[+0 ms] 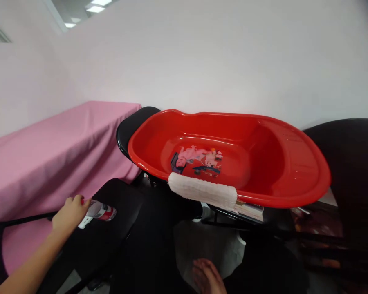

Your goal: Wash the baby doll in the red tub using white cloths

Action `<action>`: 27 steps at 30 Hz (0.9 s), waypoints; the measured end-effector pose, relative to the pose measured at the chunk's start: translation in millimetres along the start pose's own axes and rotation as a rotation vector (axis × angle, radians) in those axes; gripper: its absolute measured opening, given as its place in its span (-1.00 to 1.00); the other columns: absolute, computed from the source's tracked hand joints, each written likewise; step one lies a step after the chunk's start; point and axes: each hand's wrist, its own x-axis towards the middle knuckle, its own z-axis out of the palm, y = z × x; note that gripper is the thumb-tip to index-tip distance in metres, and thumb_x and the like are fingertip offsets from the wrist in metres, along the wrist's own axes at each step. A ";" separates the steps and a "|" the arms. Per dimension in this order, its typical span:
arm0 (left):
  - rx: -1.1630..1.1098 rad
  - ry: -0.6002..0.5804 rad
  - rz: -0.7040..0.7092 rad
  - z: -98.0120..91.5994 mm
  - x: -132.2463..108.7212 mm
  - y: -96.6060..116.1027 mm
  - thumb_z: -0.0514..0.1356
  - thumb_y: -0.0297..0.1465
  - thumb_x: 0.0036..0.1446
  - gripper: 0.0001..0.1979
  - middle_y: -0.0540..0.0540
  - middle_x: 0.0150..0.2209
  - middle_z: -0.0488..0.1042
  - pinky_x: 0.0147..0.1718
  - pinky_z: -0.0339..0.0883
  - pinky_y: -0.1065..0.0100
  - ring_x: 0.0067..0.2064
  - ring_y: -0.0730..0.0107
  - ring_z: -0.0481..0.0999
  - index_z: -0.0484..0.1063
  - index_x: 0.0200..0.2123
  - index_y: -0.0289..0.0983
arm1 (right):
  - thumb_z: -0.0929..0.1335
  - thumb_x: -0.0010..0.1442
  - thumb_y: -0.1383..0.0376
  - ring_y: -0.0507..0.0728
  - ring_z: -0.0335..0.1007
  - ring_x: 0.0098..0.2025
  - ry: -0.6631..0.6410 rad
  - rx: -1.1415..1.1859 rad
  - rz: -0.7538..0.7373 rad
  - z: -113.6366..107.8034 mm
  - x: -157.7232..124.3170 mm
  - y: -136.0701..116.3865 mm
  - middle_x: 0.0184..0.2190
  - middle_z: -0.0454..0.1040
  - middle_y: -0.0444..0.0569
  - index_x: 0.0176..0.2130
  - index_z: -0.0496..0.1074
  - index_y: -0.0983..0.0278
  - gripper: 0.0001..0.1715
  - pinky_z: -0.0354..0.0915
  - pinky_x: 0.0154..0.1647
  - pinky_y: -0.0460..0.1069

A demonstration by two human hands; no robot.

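Observation:
My left hand (70,213) is closed on the red-capped end of a clear bottle (102,211) with a red and white label. The bottle is tilted over a black chair seat (122,208), and a small white object (85,221) shows just below it. Low in the middle, over my lap, my right hand (207,275) holds nothing, its fingers loosely bent and a little blurred. Ahead of me is a red plastic baby bathtub (306,163) with a picture of a baby on its floor. A folded white cloth (204,190) hangs over its near rim.
A table draped in pink cloth (79,130) stands at the left against the pale wall (217,57). Black chairs are around and under the tub, one chair back (352,163) at the right. Books or papers (248,210) lie beneath the tub's near edge.

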 end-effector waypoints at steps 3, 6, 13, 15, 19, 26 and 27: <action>0.058 -0.003 0.067 -4.3 -10.5 3.6 -0.05 -0.14 0.42 -0.51 -0.36 0.16 0.38 0.06 0.37 0.02 0.10 -0.07 0.46 0.33 0.19 -0.34 | 0.62 -0.24 -0.14 0.24 0.58 -0.17 0.012 0.003 0.002 1.1 -3.9 -3.7 -0.23 0.64 0.04 -0.28 0.50 0.24 -0.32 0.43 -0.18 0.03; 0.044 0.041 0.157 -9.5 -22.7 13.2 -0.08 -0.13 0.44 -0.47 -0.39 0.17 0.37 0.04 0.37 -0.06 0.12 -0.13 0.42 0.34 0.20 -0.41 | 0.61 -0.19 -0.09 0.20 0.57 -0.19 0.002 0.016 -0.008 1.4 -9.2 -8.1 -0.23 0.64 0.01 -0.27 0.50 0.25 -0.36 0.42 -0.18 0.01; 0.084 0.138 0.200 3.7 -36.4 28.0 0.02 -0.22 0.37 -0.55 -0.38 0.25 0.34 0.19 0.23 -0.17 0.26 -0.20 0.29 0.44 0.14 -0.37 | 0.61 -0.12 -0.03 0.15 0.56 -0.19 -0.033 0.057 0.045 -10.1 -7.3 -7.2 -0.20 0.63 -0.02 -0.22 0.50 0.25 -0.42 0.42 -0.17 -0.02; 0.095 0.216 0.238 6.2 -39.3 29.0 0.02 -0.27 0.36 -0.57 -0.39 0.29 0.30 0.26 0.11 -0.18 0.32 -0.18 0.21 0.45 0.13 -0.38 | 0.61 -0.12 -0.03 0.14 0.56 -0.20 -0.024 0.080 0.047 -12.2 -4.8 -5.7 -0.21 0.63 -0.03 -0.22 0.50 0.25 -0.42 0.41 -0.19 -0.03; 0.024 0.307 0.301 -1.5 -48.0 42.0 0.03 -0.31 0.35 -0.58 -0.37 0.35 0.23 0.37 -0.07 -0.14 0.41 -0.11 0.08 0.43 0.14 -0.37 | 0.60 -0.15 -0.03 0.16 0.56 -0.24 0.005 0.098 0.033 -11.5 -1.2 -3.4 -0.25 0.63 0.00 -0.24 0.49 0.26 -0.41 0.41 -0.22 -0.01; -0.494 0.195 0.505 -12.1 -137.8 138.9 -0.05 -0.19 0.40 -0.49 -0.22 0.42 0.15 0.38 0.11 0.01 0.41 0.06 0.16 0.28 0.29 -0.28 | 0.59 -0.13 -0.07 0.17 0.55 -0.26 0.020 0.046 0.003 -3.4 -3.0 -2.5 -0.26 0.62 0.01 -0.26 0.49 0.26 -0.41 0.40 -0.24 0.00; -0.489 0.146 0.572 -7.9 -157.7 155.6 -0.07 -0.18 0.41 -0.47 -0.21 0.44 0.12 0.37 0.13 0.00 0.43 0.06 0.14 0.25 0.33 -0.26 | 0.59 -0.13 -0.08 0.16 0.55 -0.26 0.021 0.049 0.002 -1.8 -3.8 -3.0 -0.26 0.62 0.01 -0.26 0.49 0.26 -0.41 0.40 -0.25 0.00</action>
